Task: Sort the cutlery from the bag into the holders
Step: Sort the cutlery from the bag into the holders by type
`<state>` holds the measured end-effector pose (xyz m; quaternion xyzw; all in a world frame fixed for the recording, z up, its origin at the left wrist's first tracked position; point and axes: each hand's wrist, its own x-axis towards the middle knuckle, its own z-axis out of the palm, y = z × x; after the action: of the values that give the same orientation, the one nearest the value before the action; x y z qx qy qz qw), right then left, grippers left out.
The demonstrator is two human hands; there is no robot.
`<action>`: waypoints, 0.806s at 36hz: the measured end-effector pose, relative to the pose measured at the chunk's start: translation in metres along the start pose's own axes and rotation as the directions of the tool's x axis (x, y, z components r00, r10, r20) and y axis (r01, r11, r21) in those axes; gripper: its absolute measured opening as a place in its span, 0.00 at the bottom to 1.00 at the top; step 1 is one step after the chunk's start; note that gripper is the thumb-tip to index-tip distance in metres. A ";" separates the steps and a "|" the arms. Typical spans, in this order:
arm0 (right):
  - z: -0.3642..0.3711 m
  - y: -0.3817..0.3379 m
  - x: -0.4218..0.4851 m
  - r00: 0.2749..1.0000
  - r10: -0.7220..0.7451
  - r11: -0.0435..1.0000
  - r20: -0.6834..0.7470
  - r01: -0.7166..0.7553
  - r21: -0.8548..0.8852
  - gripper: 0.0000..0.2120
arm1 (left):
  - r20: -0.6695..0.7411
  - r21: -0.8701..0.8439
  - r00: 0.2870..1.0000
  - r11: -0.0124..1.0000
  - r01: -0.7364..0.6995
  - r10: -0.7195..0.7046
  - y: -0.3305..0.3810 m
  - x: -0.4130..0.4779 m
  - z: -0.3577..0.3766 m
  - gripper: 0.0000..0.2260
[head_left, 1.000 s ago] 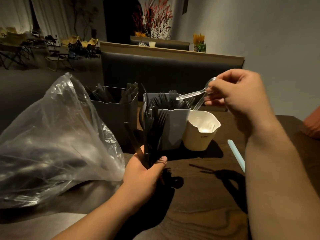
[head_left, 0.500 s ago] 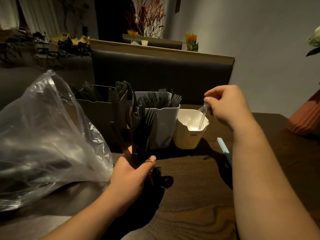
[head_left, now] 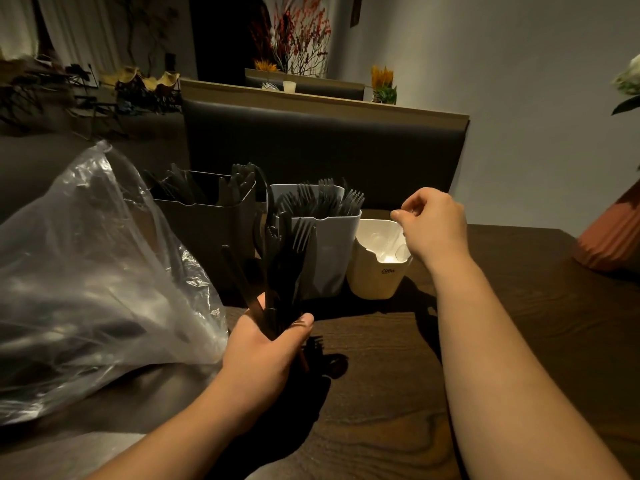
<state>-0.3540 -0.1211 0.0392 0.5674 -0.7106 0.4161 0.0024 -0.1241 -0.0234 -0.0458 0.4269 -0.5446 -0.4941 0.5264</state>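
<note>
My left hand is shut on a bundle of black plastic forks and knives, held upright in front of the holders. A clear plastic bag with more dark cutlery lies at the left. Three holders stand in a row: a dark one with black cutlery, a pale grey one full of black forks, and a cream one with clear spoons inside. My right hand hovers just above the cream holder's right rim, its fingers loosely apart and nothing visible in them.
The dark wooden table runs to a padded bench back behind the holders. A ribbed orange vase stands at the table's right edge. My right forearm crosses the table's right half.
My right hand came down with the clear spoons to the cream holder and let them go; they now lie inside it. The left hand kept its bundle almost still.
</note>
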 end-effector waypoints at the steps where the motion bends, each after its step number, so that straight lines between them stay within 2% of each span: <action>1: 0.000 0.000 0.000 0.999 0.002 1.000 0.035 -0.001 -0.014 0.10 | -0.005 0.006 1.000 1.000 -0.001 0.001 0.000 0.001 -0.001 0.04; 4: -0.004 0.001 0.000 0.987 0.017 0.999 0.158 -0.012 -0.035 0.15 | -0.019 0.041 1.000 0.999 -0.019 0.019 -0.001 0.002 -0.003 0.05; 8: -0.012 -0.001 0.003 0.966 -0.016 0.990 0.259 0.051 -0.132 0.09 | -0.007 0.012 1.000 1.000 -0.021 0.021 -0.001 0.001 -0.001 0.04; 12: -0.011 -0.003 0.003 0.937 -0.024 0.983 0.348 0.086 -0.163 0.08 | 0.009 -0.011 1.000 1.000 -0.011 0.011 -0.002 0.001 -0.003 0.03; 14: -0.005 0.000 0.002 0.915 0.001 0.964 0.404 0.106 -0.243 0.08 | 0.038 -0.019 0.999 1.000 0.001 -0.001 -0.001 0.000 -0.003 0.02; 17: 0.001 0.002 0.001 0.920 0.006 0.914 0.391 0.153 -0.375 0.07 | 0.098 -0.111 0.994 0.992 0.063 -0.052 0.003 -0.001 -0.004 0.02; 21: -0.005 -0.004 0.001 0.955 -0.047 0.903 0.293 0.166 -0.397 0.12 | 0.216 -0.232 0.970 0.960 0.158 -0.108 0.008 -0.001 -0.007 0.05; 23: -0.015 -0.011 0.001 0.950 -0.130 0.929 0.284 0.217 -0.300 0.12 | 0.240 -0.300 0.964 0.936 0.183 -0.112 0.008 0.000 -0.008 0.07; 25: -0.028 -0.027 -0.005 0.930 -0.219 0.967 0.297 0.248 -0.062 0.08 | 0.242 -0.350 0.963 0.915 0.203 -0.121 0.008 0.000 -0.009 0.10; 29: -0.050 -0.065 -0.026 0.838 -0.390 0.881 0.382 0.219 0.419 0.04 | 0.280 -0.359 0.955 0.912 0.197 -0.097 0.006 -0.001 -0.011 0.06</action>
<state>-0.3159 -0.0704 0.0978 0.7467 -0.5016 0.3881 -0.2004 -0.1123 -0.0230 -0.0400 0.2885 -0.4670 -0.6803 0.4857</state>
